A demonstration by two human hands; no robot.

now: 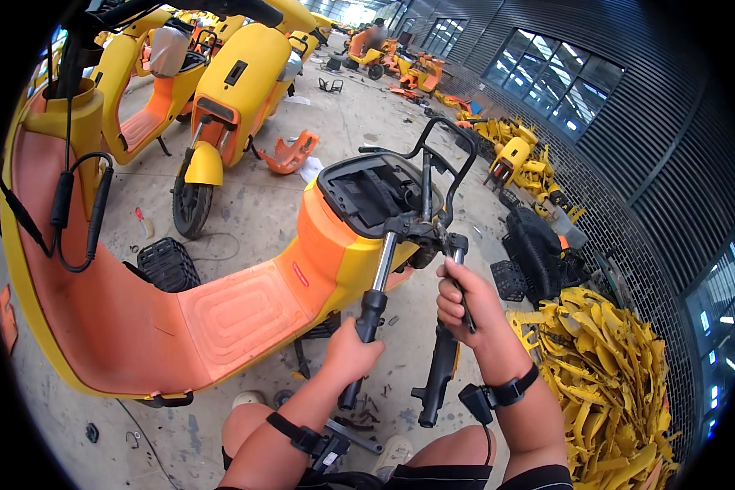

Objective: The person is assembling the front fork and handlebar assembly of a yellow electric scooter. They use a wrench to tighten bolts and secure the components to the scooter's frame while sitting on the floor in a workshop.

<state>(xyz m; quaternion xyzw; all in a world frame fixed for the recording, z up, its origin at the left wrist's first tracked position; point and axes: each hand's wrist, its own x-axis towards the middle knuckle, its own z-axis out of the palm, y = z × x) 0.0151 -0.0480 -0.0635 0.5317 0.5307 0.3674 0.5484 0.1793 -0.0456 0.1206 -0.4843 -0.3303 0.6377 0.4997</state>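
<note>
A front fork [386,263] from a scooter lies before me, its steering stem [426,189] pointing away and its two black lower legs toward me. My left hand [351,356] is wrapped round the left lower leg. In my right hand [470,305] is a slim tool with a dark handle [466,314]; its far end is by the fork's clamp, and its exact kind is unclear. Beneath the stem is the open seat compartment [367,196] of a yellow and orange scooter body [245,310], with a black rack [465,167] behind it.
Yellow scooters [241,69] stand at the far left. A big heap of yellow plastic panels [604,376] lies at right, with black parts [539,245] beyond it along the brick wall. A black basket [168,265] and an orange panel [290,153] lie on the floor. Another person [376,34] is far off.
</note>
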